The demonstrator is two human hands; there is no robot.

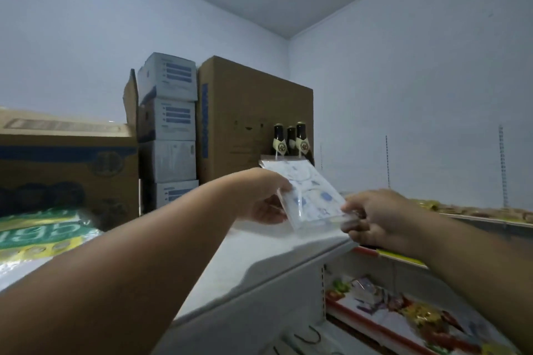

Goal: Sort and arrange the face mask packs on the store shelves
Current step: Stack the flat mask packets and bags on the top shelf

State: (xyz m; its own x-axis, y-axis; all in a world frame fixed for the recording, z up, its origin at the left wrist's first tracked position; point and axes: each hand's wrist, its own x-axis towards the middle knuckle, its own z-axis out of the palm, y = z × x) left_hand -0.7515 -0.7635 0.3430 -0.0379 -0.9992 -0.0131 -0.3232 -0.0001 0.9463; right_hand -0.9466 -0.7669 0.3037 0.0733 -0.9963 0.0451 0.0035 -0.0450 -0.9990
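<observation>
A clear face mask pack (305, 193) with a white and blue print hangs tilted above the white top shelf (259, 262). My left hand (262, 199) grips its left edge, with the thumb on top and the fingers underneath. My right hand (377, 219) pinches the pack's lower right corner. Both arms reach forward over the shelf's front edge. The pack's far end points toward the bottles at the back.
Three dark bottles (291, 141) stand behind the pack in front of a tall cardboard box (248, 112). Stacked white and blue boxes (168, 130) and a wide carton (66, 164) fill the left. A green sack (43, 230) lies near left. Lower shelves (403, 314) hold colourful packets.
</observation>
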